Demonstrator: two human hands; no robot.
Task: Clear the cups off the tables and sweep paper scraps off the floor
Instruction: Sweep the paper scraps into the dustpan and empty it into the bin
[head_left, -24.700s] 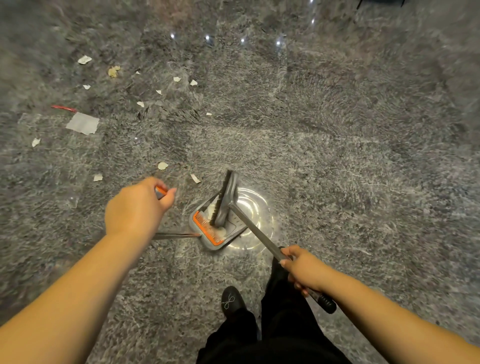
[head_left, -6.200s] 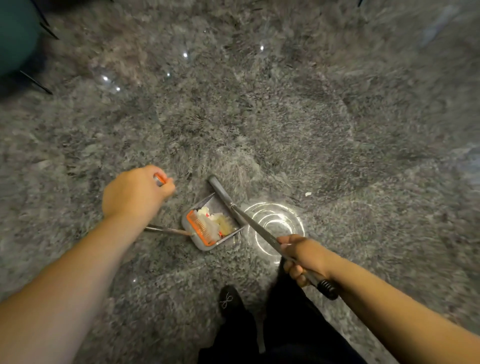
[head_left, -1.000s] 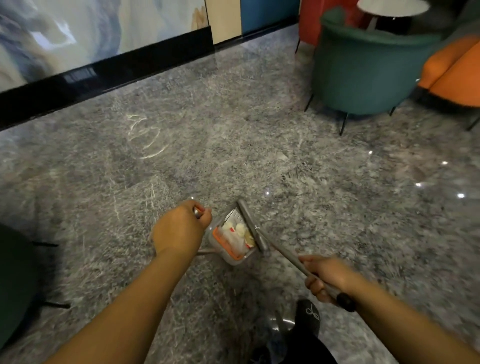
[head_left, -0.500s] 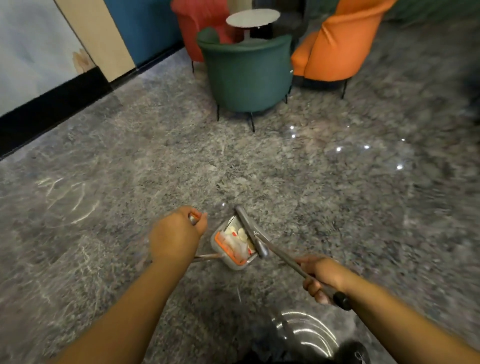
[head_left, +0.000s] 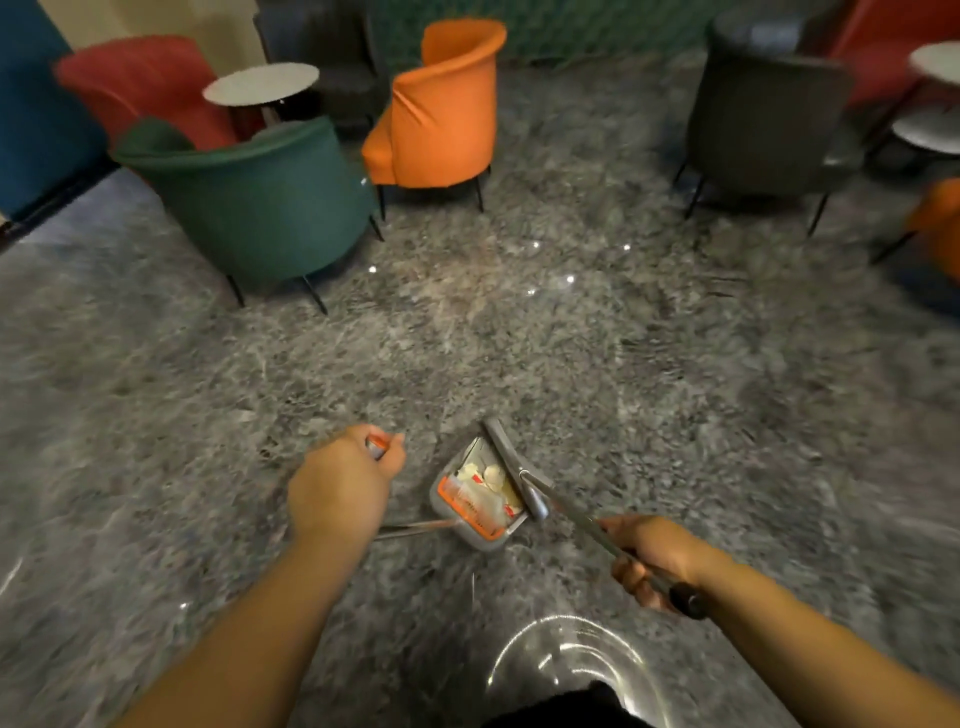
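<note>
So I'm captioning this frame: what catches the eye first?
The grey dustpan with an orange edge, full of paper scraps, low at centre between the left hand and the right hand, which grips the grey broom. Behind, a bright orange armchair and a dark green armchair.

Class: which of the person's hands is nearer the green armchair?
Left. The left hand sits below the green armchair, closer to it; the right hand is farther off, lower right.

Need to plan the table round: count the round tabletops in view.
3. One tabletop far left among the red, green and orange chairs; two at the right edge, one above the other. More may lie outside the frame.
</note>
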